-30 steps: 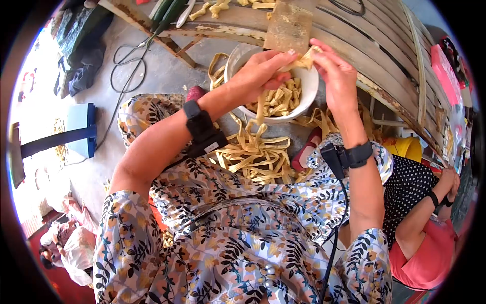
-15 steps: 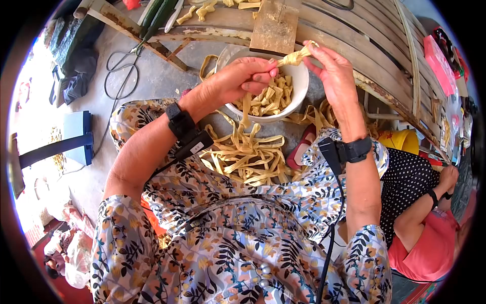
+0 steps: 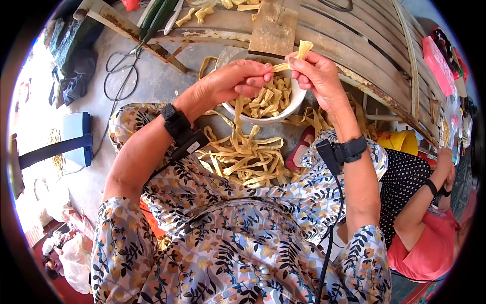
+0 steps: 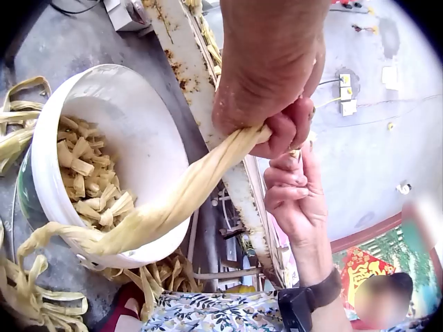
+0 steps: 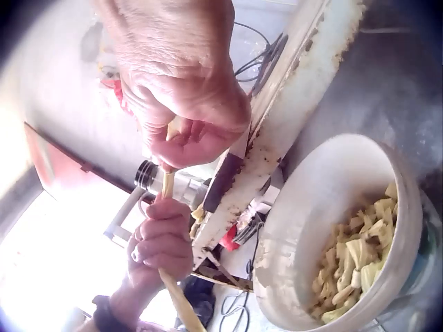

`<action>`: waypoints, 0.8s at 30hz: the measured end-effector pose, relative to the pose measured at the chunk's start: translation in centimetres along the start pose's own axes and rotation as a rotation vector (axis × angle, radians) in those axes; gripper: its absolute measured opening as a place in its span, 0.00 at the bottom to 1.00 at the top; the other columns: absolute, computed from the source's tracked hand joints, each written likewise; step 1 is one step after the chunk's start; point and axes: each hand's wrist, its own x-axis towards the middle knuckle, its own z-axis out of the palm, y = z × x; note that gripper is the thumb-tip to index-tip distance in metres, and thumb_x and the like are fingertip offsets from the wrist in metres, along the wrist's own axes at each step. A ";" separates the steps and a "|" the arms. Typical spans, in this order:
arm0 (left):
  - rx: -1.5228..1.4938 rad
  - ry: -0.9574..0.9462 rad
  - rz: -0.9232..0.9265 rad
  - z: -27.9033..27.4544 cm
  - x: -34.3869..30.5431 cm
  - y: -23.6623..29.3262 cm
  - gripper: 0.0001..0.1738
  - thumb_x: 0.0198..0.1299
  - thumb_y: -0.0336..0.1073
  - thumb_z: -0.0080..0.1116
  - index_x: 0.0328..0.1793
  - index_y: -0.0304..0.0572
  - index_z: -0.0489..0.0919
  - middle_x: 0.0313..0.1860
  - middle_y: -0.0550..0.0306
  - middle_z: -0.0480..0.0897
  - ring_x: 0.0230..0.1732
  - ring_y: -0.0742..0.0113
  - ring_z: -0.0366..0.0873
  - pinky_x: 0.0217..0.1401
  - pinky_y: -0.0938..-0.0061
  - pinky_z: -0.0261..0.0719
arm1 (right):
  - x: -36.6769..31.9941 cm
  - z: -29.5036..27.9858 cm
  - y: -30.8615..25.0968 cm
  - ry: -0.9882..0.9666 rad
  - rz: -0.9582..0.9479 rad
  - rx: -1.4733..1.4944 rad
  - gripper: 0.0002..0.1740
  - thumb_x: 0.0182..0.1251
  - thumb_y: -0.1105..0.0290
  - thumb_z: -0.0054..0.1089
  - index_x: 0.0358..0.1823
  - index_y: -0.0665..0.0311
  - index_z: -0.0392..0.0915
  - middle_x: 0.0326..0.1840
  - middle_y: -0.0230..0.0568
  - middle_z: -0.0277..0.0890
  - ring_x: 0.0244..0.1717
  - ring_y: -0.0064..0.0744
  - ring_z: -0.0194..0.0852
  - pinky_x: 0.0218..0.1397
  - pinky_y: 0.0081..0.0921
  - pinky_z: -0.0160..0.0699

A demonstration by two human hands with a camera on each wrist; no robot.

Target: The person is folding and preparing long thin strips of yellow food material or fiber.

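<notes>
Strip (image 3: 281, 67) stretches between left hand (image 3: 235, 82) and right hand (image 3: 321, 78) near bucket (image 4: 149, 124).

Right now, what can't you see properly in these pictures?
The bottom of the bucket: right wrist view, hidden under pale pieces.
Part of the strip: head view, hidden by the right hand's fingers.
The far ends of the long green things: head view, cut off by the top edge.

A dark cable (image 3: 135, 81) loops over the floor (image 3: 158, 86) — a yellow bucket (image 3: 405, 142) beside a dotted skirt (image 3: 405, 175).
</notes>
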 end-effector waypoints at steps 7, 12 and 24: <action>0.447 0.119 0.108 1.0 -0.3 1.7 0.15 0.64 0.42 0.44 0.38 0.37 0.74 0.20 0.68 0.70 0.19 0.80 0.64 0.23 0.88 0.62 | 0.4 0.1 -0.7 0.085 -0.109 -0.148 0.17 0.61 0.56 0.55 0.37 0.64 0.78 0.29 0.34 0.77 0.24 0.14 0.71 0.25 0.09 0.70; 0.780 0.175 0.223 2.1 -0.3 3.3 0.14 0.63 0.42 0.46 0.42 0.37 0.75 0.24 0.67 0.72 0.26 0.81 0.68 0.30 0.86 0.66 | 1.0 0.4 -1.6 0.148 -0.108 -0.166 0.18 0.61 0.54 0.54 0.37 0.63 0.79 0.27 0.30 0.76 0.25 0.12 0.68 0.26 0.08 0.68; 0.764 0.256 0.302 1.5 2.0 5.2 0.10 0.60 0.38 0.51 0.35 0.39 0.77 0.20 0.68 0.72 0.20 0.83 0.64 0.23 0.87 0.62 | 3.4 1.5 -2.7 0.139 -0.191 -0.093 0.11 0.58 0.68 0.59 0.39 0.66 0.76 0.21 0.27 0.70 0.18 0.12 0.63 0.20 0.09 0.63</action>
